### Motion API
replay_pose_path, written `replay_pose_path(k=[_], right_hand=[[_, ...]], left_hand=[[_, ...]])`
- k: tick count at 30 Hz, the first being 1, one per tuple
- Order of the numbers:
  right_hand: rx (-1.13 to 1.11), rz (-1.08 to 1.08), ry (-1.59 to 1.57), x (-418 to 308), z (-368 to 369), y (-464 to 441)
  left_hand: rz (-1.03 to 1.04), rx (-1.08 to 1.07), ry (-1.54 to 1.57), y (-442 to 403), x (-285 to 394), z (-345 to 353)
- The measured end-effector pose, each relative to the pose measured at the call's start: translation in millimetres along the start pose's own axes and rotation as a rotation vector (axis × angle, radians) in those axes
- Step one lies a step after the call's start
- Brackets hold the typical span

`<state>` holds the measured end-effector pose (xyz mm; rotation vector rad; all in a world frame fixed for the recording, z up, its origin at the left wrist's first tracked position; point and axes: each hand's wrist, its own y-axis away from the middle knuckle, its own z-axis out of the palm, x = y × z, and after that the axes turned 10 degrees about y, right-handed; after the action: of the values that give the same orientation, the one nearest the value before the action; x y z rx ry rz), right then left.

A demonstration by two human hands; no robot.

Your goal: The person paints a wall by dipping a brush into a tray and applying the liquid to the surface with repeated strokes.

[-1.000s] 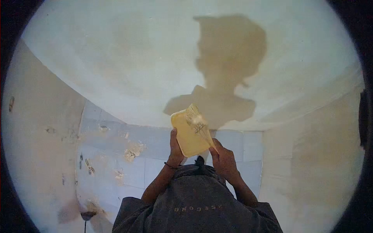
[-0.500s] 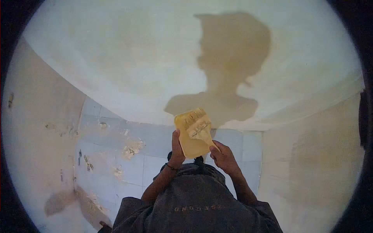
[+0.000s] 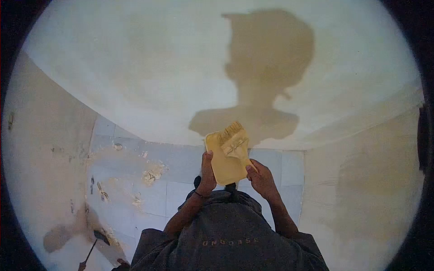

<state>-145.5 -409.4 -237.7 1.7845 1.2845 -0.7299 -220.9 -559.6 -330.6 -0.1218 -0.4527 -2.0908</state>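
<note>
In my left hand point(image 3: 208, 175) is a shallow yellow tub point(image 3: 222, 168), gripped at its left edge with the thumb along the rim. My right hand point(image 3: 263, 179) is wrapped round the handle of a wide paintbrush point(image 3: 235, 145). The brush is coated in pale yellow and lies slanted over the tub, its clumped bristles reaching past the tub's upper edge. Whether the brush touches the tub I cannot tell. The tub's contents are hard to make out.
A pale wall point(image 3: 158, 81) rises ahead, with a head-and-shoulders shadow on it. Plaster-like debris point(image 3: 153, 173) lies on the tiled floor point(image 3: 153, 198). Side walls stand left and right point(image 3: 361, 194). At the lower left is a dark-headed tool point(image 3: 101, 236) on a thin handle.
The brush has moved slightly up and right, so its bristles stick out further beyond the tub. The dark-headed tool has come into view at the lower left.
</note>
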Motion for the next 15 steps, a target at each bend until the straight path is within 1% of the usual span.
replay_pose_path(k=[2,5,8,10,12,15], right_hand=[[0.048,-0.037,-0.058,-3.4,1.8,2.7],[0.075,0.015,-0.085,-5.3,5.3,3.4],[0.081,-0.012,-0.065,1.8,8.2,3.8],[0.100,0.015,-0.064,-4.1,10.6,6.7],[0.117,0.042,-0.066,-0.7,11.4,5.9],[0.146,0.012,-0.086,7.5,15.5,3.8]], left_hand=[[-0.013,0.026,0.017,-0.8,0.1,-10.7],[-0.015,0.000,-0.031,-0.5,1.5,-15.6],[0.018,0.042,-0.042,2.2,3.0,-16.3],[0.080,0.051,-0.165,4.9,4.4,-18.6],[0.074,0.055,-0.131,1.1,1.2,-24.5],[0.040,0.049,-0.074,1.5,1.5,-28.7]])
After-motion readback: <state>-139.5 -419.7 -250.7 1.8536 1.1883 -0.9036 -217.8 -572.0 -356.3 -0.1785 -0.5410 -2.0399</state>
